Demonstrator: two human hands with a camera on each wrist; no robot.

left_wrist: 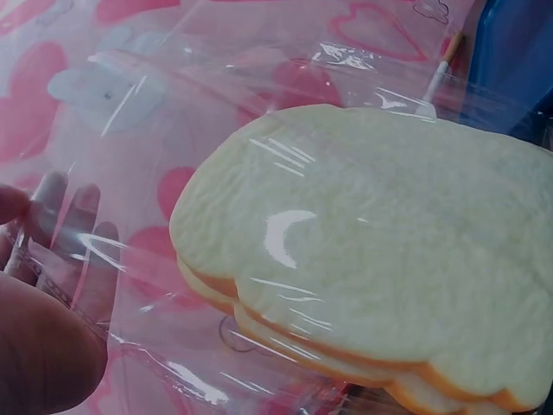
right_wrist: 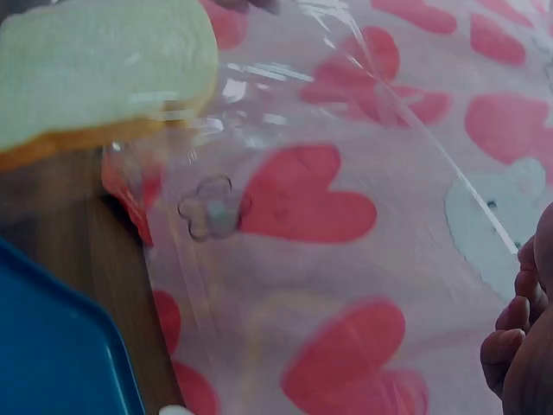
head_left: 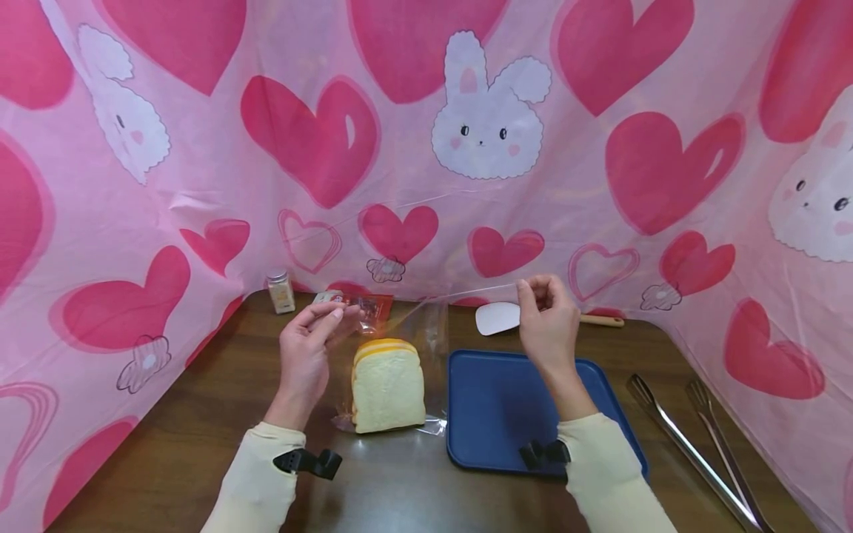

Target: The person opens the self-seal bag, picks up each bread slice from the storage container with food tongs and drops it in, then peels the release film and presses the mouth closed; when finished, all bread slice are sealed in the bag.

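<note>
Slices of white bread with orange-brown crust (head_left: 389, 389) are stacked inside a clear plastic bag (head_left: 436, 326), low between the two hands. My left hand (head_left: 308, 348) pinches one side of the bag between thumb and fingers; in the left wrist view clear film (left_wrist: 130, 259) passes by the fingers. With thumb and curled fingers, my right hand (head_left: 552, 318) grips another part of the bag's edge, to the upper right of the bread. A taut line of film (right_wrist: 449, 173) runs up to the right fingertips in the right wrist view.
Right of the bread lies a blue tray (head_left: 493, 400). Behind it is a white spatula (head_left: 496, 318) with a wooden handle. Metal tongs (head_left: 693, 444) lie at the right. A seasoning jar (head_left: 281, 291) and a red packet (head_left: 376, 307) stand near the heart-patterned cloth.
</note>
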